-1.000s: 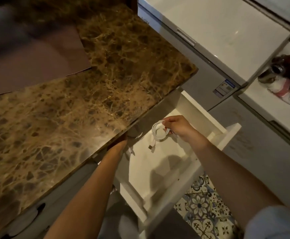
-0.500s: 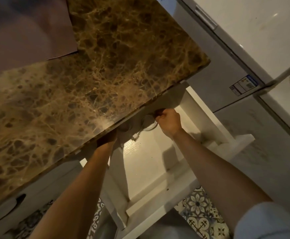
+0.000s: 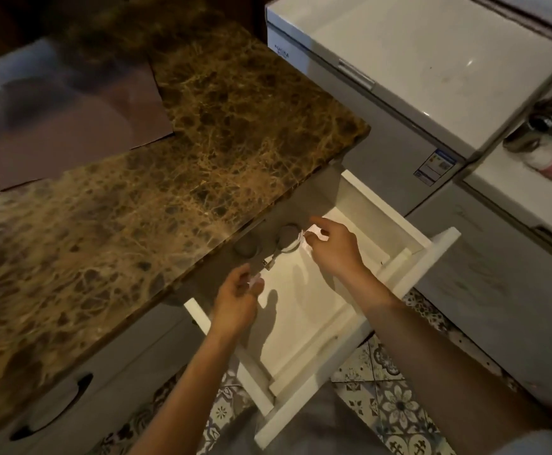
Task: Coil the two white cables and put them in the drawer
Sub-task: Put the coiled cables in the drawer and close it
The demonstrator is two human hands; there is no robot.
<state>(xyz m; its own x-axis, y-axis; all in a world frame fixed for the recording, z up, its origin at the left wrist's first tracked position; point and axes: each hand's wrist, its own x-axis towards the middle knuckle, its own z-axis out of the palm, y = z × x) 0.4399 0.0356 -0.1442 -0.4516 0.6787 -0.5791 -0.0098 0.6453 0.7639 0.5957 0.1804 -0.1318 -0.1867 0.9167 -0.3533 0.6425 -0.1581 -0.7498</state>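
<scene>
White coils (image 3: 296, 246) are sitting deep in drawer (image 3: 379, 205), tucked under desk (image 3: 136, 208); right grip (image 3: 333, 254) is hovering open beside them; left grip (image 3: 238, 297) curling, contents unclear.

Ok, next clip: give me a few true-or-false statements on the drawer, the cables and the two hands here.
1. The white wooden drawer stands pulled open. True.
2. The right hand grips a coiled cable above the countertop. False: its fingers are loosely spread over the drawer and hold nothing.
3. The left coiled white cable and the right coiled white cable lie at the drawer's shaded back, below the edge of the brown marble countertop. True.
4. A white cable lies on the countertop. False: none shows there.
5. The left hand rests on the countertop. False: it hangs over the drawer's left side.
</scene>
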